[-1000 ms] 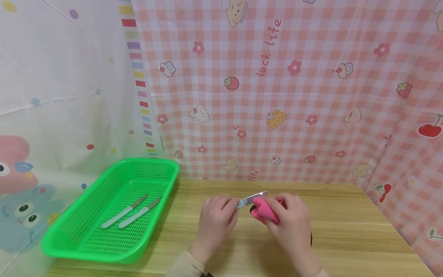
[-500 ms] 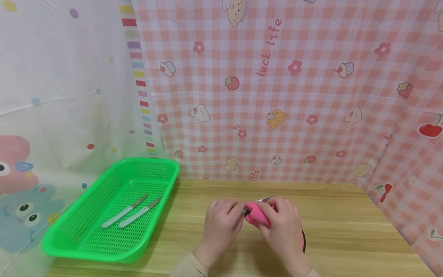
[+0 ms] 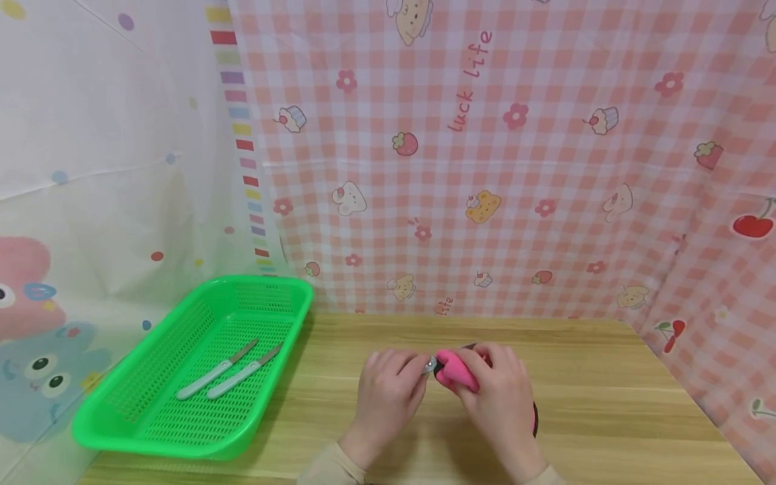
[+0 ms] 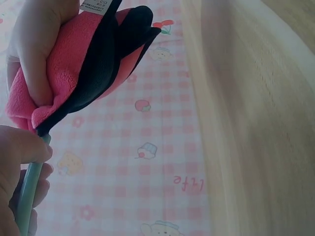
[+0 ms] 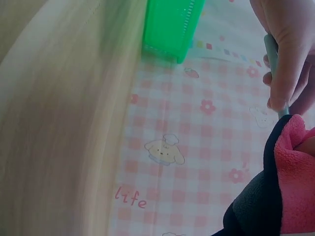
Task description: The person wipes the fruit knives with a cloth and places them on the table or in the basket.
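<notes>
In the head view my left hand (image 3: 388, 391) grips a knife (image 3: 430, 365) by its pale green handle, which shows clearly as a handle (image 4: 30, 189) in the left wrist view. My right hand (image 3: 498, 397) pinches a bunched cloth (image 3: 457, 372), fuzzy pink on one side and dark with a black edge on the other. Folded around the blade, the cloth hides nearly all of it. Both hands are close together above the table. Loose folds of the cloth (image 4: 93, 64) hang from the right hand, with a small white label on them.
At the left stands a green perforated basket (image 3: 242, 431). Two knives with pale handles lie in it, a left knife (image 3: 206, 380) and a right knife (image 3: 233, 382). The wooden table (image 3: 606, 404) ends at a pink checked curtain (image 3: 545, 168) behind.
The right hand has brought the cloth leftward over the blade, which was bare earlier. Over the last half second the cloth has slid slightly right, away from the handle. The left hand has shifted slightly right.
</notes>
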The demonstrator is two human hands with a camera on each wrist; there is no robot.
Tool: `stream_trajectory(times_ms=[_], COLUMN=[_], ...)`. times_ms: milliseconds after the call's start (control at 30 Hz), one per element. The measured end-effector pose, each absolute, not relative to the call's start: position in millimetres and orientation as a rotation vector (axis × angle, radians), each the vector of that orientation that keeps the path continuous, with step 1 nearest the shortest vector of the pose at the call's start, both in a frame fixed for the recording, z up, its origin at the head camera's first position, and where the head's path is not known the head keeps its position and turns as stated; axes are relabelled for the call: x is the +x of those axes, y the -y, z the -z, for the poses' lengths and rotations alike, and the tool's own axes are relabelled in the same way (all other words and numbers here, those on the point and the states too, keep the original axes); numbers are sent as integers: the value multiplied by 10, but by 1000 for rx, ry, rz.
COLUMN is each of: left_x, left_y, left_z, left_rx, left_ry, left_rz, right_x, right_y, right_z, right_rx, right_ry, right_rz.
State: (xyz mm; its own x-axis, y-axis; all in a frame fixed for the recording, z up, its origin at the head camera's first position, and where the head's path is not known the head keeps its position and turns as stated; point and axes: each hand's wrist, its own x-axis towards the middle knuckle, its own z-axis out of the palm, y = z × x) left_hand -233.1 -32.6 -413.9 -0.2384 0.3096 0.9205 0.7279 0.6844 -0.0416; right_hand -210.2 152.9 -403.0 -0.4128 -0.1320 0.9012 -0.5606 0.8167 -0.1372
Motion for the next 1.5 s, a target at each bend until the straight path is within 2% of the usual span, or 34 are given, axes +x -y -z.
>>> stream_trajectory(times_ms=[633,1500], left_x=[-2349,-2404], left_y=[347,420], left_z=[4129,4121], left_rx=[-809,-739], left_ry=[1834,1890], left_rz=[511,575], right_x=[-2174,-2185], right_y=[-1811,-1930], right_z=[3962,3930], right_rx=[392,328], right_ry=[1971,1985], right_rz=[-503,-505])
